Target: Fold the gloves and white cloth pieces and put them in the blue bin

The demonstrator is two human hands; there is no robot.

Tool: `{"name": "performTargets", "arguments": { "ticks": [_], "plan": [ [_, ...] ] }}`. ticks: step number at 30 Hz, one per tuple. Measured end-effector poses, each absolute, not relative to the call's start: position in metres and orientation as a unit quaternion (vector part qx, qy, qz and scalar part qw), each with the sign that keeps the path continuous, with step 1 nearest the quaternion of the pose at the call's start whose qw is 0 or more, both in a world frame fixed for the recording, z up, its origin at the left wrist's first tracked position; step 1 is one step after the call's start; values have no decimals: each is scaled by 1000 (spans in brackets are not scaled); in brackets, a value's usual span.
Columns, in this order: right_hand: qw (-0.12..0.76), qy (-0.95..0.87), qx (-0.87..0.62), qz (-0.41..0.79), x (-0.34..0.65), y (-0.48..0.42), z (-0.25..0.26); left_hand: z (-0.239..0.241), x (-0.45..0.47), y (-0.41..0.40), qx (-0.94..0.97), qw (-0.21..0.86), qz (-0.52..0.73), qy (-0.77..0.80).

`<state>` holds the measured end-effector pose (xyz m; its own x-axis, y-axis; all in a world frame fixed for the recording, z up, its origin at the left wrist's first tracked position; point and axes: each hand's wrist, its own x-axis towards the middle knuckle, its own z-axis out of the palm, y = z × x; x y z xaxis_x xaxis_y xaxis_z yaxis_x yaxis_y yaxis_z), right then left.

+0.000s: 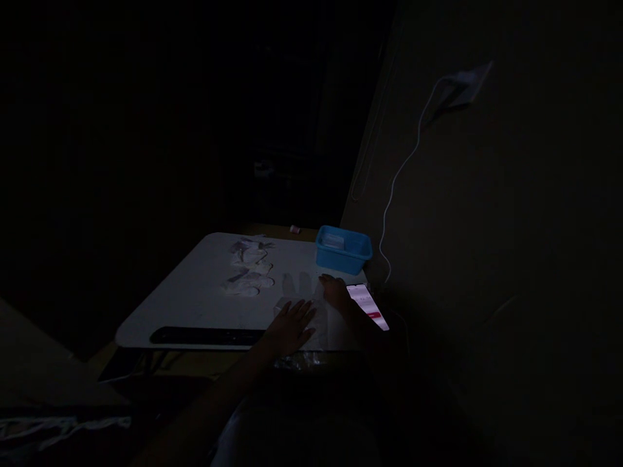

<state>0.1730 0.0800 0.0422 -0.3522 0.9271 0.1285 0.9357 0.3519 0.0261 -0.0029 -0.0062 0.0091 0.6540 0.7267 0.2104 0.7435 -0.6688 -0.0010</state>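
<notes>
A thin, flat white piece (320,324) with rounded tabs at its far end lies on the white table in front of me. It looks like soft cloth or film; the dark hides its exact kind. My left hand (291,329) rests palm down on its near left part, fingers spread. At its far right corner is my right hand (335,292), fingers drawn together on the edge. Left of it lie several crumpled white pieces (248,283) of similar look, with rounded ends. Clear crinkled plastic (304,360) shows at the table's near edge, below my left hand.
A blue plastic basket (343,261) with a pale item inside stands at the table's far right corner. A lit phone (368,307) lies beside my right forearm. The white table (180,285) has a dark slot along its near edge. A white cable (393,181) hangs down the right wall.
</notes>
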Motion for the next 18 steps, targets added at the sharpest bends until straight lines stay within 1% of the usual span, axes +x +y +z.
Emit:
{"name": "performTargets", "arguments": {
  "ticks": [2,7,9,14,18],
  "plan": [
    [63,-815,-574,-45,175,77,42,7,-3,-6,-908,40,-100,-404],
    [160,-815,-556,-20,174,44,31,5,-2,1,-904,33,-106,-413],
    [182,-818,-546,-11,172,29,22,5,0,6,-900,30,-104,-423],
    [202,-807,-556,-11,170,15,10,7,7,19,-891,23,-102,-443],
    [196,-811,-550,-22,170,16,12,8,7,20,-889,12,-123,-441]
  ]
}}
